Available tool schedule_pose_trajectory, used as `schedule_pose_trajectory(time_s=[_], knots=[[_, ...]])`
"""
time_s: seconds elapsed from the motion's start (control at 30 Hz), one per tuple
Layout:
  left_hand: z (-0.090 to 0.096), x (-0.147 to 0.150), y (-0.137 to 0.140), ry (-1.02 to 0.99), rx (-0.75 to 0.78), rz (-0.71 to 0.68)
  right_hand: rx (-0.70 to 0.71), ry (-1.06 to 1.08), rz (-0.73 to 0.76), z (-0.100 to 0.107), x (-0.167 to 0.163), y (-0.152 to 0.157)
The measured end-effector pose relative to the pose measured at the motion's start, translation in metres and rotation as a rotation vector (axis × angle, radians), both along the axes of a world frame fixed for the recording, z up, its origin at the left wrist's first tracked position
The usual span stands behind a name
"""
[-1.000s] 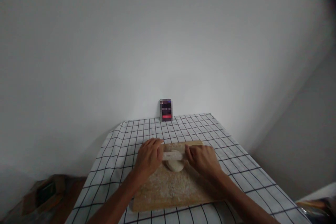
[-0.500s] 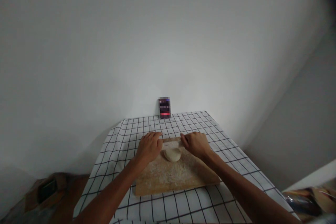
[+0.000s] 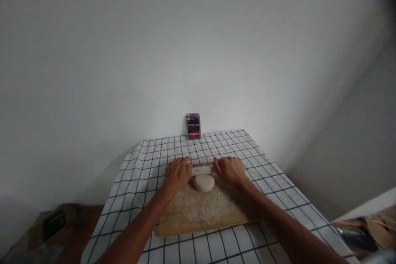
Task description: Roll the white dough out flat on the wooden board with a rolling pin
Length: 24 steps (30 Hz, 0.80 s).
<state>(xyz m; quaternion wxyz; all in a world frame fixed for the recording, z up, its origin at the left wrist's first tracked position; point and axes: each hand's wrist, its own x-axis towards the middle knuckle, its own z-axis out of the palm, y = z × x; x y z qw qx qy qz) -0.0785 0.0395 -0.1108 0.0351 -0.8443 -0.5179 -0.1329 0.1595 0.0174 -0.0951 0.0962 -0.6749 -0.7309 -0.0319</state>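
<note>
A pale rolling pin (image 3: pixel 202 170) lies crosswise near the far edge of a floured wooden board (image 3: pixel 198 214). My left hand (image 3: pixel 178 172) is closed over its left end, and my right hand (image 3: pixel 229 169) grips the right end; both ends are hidden under my fingers. Just on the near side of the pin, between my hands, sits a smooth, rounded, whitish piece of dough (image 3: pixel 203 182). White flour is smeared over the board in front of it.
The board rests on a table with a white, black-checked cloth (image 3: pixel 192 247). A blurred-out dark upright object (image 3: pixel 193 126) stands at the back against the white wall (image 3: pixel 192 49). A brown box (image 3: pixel 54 225) is low at the left; assorted items (image 3: pixel 365 233) lie at the lower right.
The pin looks sharper now and sits slightly nearer the dough in the picture. My hands keep their hold on it, and the view has shifted slightly.
</note>
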Motion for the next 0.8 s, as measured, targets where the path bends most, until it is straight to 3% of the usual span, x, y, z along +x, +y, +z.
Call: schedule_pose_trajectory(time_s=[0.27, 0.57, 0.8], knots=[[0.023, 0.0, -0.012, 0.033, 0.01, -0.006, 0.035, 0.002, 0.039, 0.02, 0.002, -0.009], [0.005, 0.004, -0.015, -0.037, 0.105, 0.038, 0.069, 0.069, 0.016, -0.01, 0.001, -0.016], [0.011, 0.001, -0.017, 0.016, 0.026, -0.047, 0.049, 0.022, 0.051, 0.007, 0.002, -0.009]])
